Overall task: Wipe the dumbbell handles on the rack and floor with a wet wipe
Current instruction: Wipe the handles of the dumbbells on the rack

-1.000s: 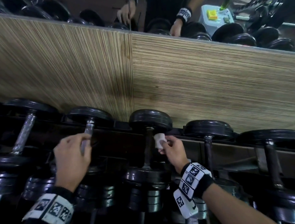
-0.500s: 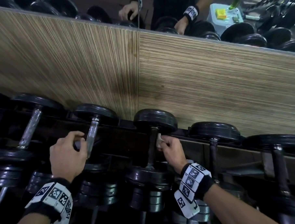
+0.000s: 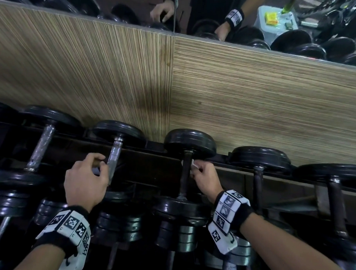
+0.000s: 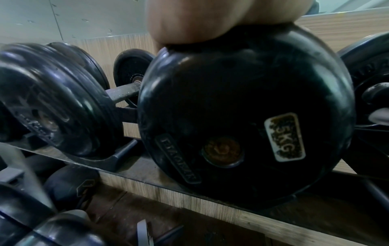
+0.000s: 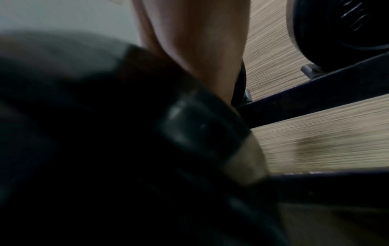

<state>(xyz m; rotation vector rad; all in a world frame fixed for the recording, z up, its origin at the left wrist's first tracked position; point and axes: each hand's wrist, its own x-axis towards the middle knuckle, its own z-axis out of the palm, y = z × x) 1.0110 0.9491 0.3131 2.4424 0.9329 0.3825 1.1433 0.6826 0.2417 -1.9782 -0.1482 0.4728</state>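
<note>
Black dumbbells lie in a row on the dark rack (image 3: 154,166) against a wood-grain wall. My right hand (image 3: 203,174) pinches a white wet wipe (image 3: 193,164) against the upper part of the dark handle (image 3: 186,175) of the middle dumbbell, just under its far plate (image 3: 189,142). My left hand (image 3: 87,179) sits left of the silver handle (image 3: 115,156) of the neighbouring dumbbell. Its fingers are loosely curled, their tips beside the bar, not wrapped round it. The left wrist view is filled by a 5KG plate (image 4: 242,116). The right wrist view is dark and blurred.
More dumbbells lie to the left (image 3: 41,149) and right (image 3: 258,172) on the same tier, and a lower tier of stacked plates (image 3: 183,226) sits under my wrists. A mirror (image 3: 208,11) above the wood panel (image 3: 253,101) reflects my arms.
My left hand has let go of the silver handle and now rests beside it. My right hand has brought the wipe in against the middle dumbbell's handle.
</note>
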